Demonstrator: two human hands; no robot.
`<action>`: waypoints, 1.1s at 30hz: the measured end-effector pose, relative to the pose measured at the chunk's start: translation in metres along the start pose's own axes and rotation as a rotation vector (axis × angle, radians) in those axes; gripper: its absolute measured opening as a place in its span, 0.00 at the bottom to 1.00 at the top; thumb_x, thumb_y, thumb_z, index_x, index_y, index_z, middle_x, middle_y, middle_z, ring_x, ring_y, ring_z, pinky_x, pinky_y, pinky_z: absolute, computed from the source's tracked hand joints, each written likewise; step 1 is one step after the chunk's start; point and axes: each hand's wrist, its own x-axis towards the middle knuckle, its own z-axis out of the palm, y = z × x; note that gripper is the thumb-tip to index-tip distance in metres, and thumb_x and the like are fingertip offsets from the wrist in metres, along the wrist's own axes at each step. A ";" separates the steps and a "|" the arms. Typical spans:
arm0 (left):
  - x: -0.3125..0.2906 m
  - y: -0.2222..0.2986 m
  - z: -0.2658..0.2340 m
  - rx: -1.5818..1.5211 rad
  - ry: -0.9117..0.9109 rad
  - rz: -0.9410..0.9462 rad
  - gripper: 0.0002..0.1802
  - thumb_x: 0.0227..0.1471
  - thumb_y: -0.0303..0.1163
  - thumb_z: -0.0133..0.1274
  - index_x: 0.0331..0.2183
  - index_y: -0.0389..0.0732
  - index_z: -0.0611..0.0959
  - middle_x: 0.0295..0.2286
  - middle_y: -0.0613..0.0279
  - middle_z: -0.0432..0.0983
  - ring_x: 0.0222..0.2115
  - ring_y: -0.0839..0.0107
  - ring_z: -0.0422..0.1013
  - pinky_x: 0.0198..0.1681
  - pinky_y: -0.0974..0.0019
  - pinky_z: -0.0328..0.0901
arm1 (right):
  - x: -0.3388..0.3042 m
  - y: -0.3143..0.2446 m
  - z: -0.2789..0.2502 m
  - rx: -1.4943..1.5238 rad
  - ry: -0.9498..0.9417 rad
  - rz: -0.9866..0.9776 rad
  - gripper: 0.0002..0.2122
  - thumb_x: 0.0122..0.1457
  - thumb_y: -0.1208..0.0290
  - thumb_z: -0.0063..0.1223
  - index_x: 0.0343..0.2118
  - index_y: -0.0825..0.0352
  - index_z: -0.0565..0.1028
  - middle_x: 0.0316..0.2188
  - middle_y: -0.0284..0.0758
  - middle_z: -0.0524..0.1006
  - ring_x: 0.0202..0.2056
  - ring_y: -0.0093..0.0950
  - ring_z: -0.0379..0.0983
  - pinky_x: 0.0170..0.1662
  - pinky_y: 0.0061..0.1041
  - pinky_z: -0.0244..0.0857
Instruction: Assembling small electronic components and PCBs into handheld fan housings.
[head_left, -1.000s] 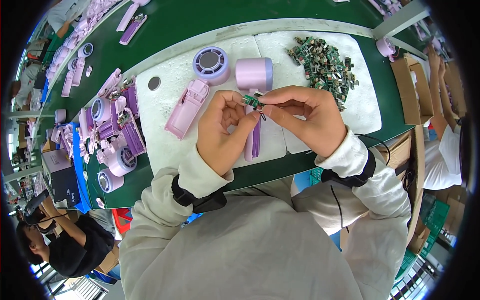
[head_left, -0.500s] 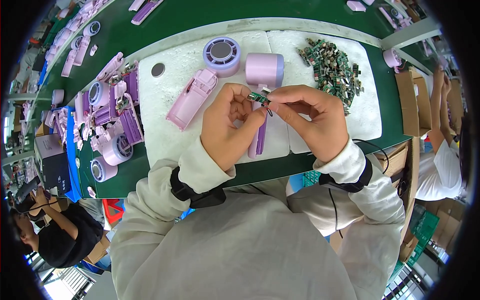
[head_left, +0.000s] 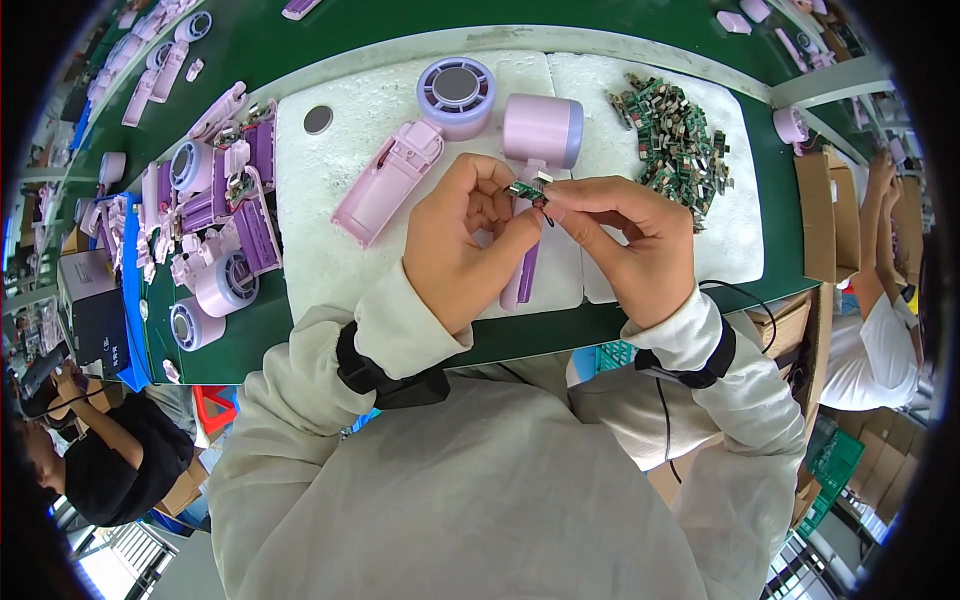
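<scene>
My left hand [head_left: 462, 240] pinches a small green circuit board [head_left: 524, 192] between thumb and forefinger. Close against its other end, my right hand [head_left: 636, 235] has its fingertips pressed together at short thin wires, one dark and looped; exactly what they grip is partly hidden. Under the hands lies a pink fan body with a round head [head_left: 542, 131] and a purple handle [head_left: 522, 275], partly covered by my fingers. Just left of it rest a pink handle shell [head_left: 388, 184] and a round lilac fan part with a grey disc centre [head_left: 456, 97].
White foam sheets [head_left: 315, 230] cover the green bench. A heap of small circuit boards [head_left: 680, 145] sits at the right, a grey disc [head_left: 318, 120] at the left. Pink and purple fan parts [head_left: 215, 215] crowd the left side. A cardboard box [head_left: 830, 215] stands right; other people work at both sides.
The whole view has shifted slightly. Both hands stay together at the circuit board, which has turned a little, and the fingers have barely moved.
</scene>
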 end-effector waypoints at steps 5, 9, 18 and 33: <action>-0.005 0.002 -0.001 0.007 -0.001 -0.001 0.15 0.48 0.21 0.60 0.38 0.36 0.73 0.26 0.69 0.70 0.26 0.83 0.65 0.29 0.77 0.63 | -0.004 0.004 0.005 -0.060 0.013 -0.101 0.09 0.57 0.85 0.58 0.41 0.71 0.81 0.41 0.40 0.82 0.43 0.30 0.80 0.48 0.26 0.73; -0.008 0.003 -0.003 0.042 0.004 -0.003 0.15 0.48 0.21 0.61 0.38 0.36 0.73 0.26 0.68 0.70 0.26 0.82 0.65 0.28 0.76 0.63 | -0.007 0.004 0.009 -0.164 0.038 -0.164 0.09 0.56 0.86 0.59 0.40 0.71 0.82 0.40 0.41 0.82 0.43 0.30 0.80 0.47 0.25 0.73; -0.007 -0.010 -0.006 0.068 0.023 0.073 0.22 0.45 0.23 0.62 0.41 0.35 0.71 0.28 0.63 0.72 0.26 0.79 0.67 0.28 0.74 0.64 | -0.007 0.014 0.016 -0.240 0.063 -0.266 0.09 0.56 0.86 0.59 0.39 0.71 0.81 0.40 0.42 0.83 0.43 0.32 0.80 0.48 0.26 0.73; -0.012 -0.012 -0.014 0.125 -0.088 0.010 0.23 0.52 0.20 0.59 0.47 0.38 0.69 0.40 0.65 0.72 0.42 0.78 0.69 0.44 0.72 0.65 | -0.008 0.024 0.016 -0.294 0.049 -0.369 0.09 0.55 0.87 0.59 0.39 0.72 0.81 0.40 0.43 0.82 0.43 0.32 0.80 0.48 0.26 0.73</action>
